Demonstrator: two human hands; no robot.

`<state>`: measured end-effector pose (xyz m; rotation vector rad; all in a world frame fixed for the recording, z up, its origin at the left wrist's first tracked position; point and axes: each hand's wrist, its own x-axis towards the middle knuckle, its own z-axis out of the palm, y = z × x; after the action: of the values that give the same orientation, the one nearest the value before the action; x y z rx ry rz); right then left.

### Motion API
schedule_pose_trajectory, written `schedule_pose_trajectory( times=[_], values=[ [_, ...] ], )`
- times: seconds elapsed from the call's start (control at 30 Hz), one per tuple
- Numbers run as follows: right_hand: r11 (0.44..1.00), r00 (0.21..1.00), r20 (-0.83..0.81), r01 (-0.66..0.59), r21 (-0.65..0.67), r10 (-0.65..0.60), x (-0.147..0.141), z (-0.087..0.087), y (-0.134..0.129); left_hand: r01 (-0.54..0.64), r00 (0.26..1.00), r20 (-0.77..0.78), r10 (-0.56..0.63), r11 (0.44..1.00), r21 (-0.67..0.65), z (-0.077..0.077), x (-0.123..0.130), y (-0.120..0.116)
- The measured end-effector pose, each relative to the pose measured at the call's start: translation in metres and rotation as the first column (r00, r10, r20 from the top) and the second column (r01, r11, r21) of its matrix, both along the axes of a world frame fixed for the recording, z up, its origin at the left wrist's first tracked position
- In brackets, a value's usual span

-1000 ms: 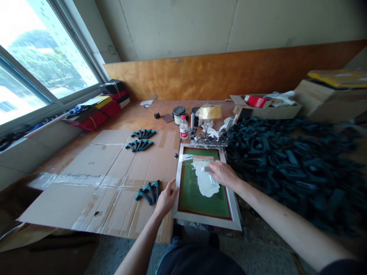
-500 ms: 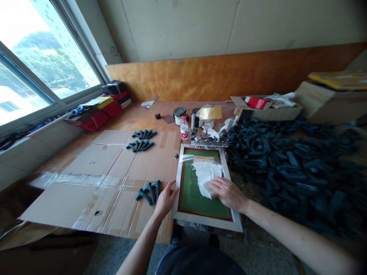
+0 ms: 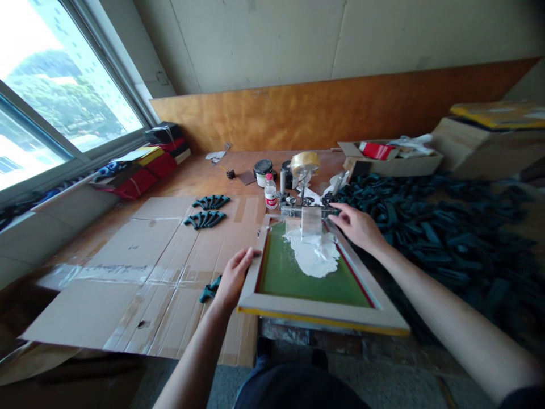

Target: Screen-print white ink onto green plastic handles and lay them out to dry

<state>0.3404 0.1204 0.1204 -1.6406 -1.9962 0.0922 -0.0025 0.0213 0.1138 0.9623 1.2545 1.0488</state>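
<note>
A framed green screen (image 3: 281, 278) is tilted up at its near edge, its far end at a metal clamp fixture (image 3: 292, 210). White paste (image 3: 315, 261) lies on the mesh, and a flat scraper (image 3: 311, 221) stands in it near the far end. My left hand (image 3: 235, 275) grips the frame's left edge, thumb and fingers closed on it. My right hand (image 3: 357, 227) is at the far right corner beside the fixture, fingers partly spread, off the scraper. Dark green curved parts (image 3: 205, 219) lie in two rows on the cardboard; another (image 3: 209, 289) is partly hidden behind my left hand.
Flattened cardboard (image 3: 170, 250) covers the table's left side. Behind the fixture stand a bottle (image 3: 271, 193), a jar (image 3: 263, 173) and a tape roll (image 3: 305, 161). A heap of dark parts (image 3: 451, 244) fills the right, below an open box (image 3: 395, 165).
The frame's near edge has risen. My right hand has let go of the scraper, now farther back, and moved to the far right corner. My left hand has shifted up and left with the frame.
</note>
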Motion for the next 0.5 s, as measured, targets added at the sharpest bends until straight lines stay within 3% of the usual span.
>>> schedule_pose_trajectory(
  times=[0.1,0.2,0.27,0.33,0.4,0.43,0.47,0.5],
  values=[
    [0.988,0.990,-0.054,0.125,-0.089,-0.130,0.026,-0.034,-0.018,-0.092,0.992,0.108,0.072,0.977,0.191,0.044,0.013,0.029],
    [0.967,0.998,0.047,-0.020,-0.254,0.033,0.017,-0.083,-0.049,-0.097,0.983,0.175,0.047,0.953,0.288,0.076,0.025,0.060],
    [0.961,0.983,0.128,-0.095,-0.260,0.131,0.000,-0.107,-0.066,-0.127,0.980,0.187,0.069,0.939,0.318,0.085,0.032,0.070],
    [0.964,0.974,0.177,-0.094,-0.248,0.141,-0.019,-0.118,-0.079,-0.210,0.968,0.203,0.150,0.926,0.314,0.075,0.041,0.064],
    [0.964,0.985,0.157,-0.032,-0.265,0.075,-0.037,-0.114,-0.089,-0.175,0.972,0.187,0.143,0.971,0.163,0.047,0.053,0.039],
    [0.965,0.992,0.126,0.004,-0.262,0.030,-0.048,-0.109,-0.095,-0.095,0.981,0.171,0.089,0.995,0.027,0.028,0.061,0.022],
    [0.971,0.996,0.089,0.026,-0.239,-0.005,-0.060,-0.103,-0.103,0.071,0.984,0.172,-0.043,0.984,-0.161,0.007,0.069,0.003],
    [0.980,0.999,0.051,0.023,-0.197,-0.013,-0.073,-0.096,-0.111,0.219,0.965,0.208,-0.157,0.920,-0.325,-0.013,0.076,-0.017]
  ],
)
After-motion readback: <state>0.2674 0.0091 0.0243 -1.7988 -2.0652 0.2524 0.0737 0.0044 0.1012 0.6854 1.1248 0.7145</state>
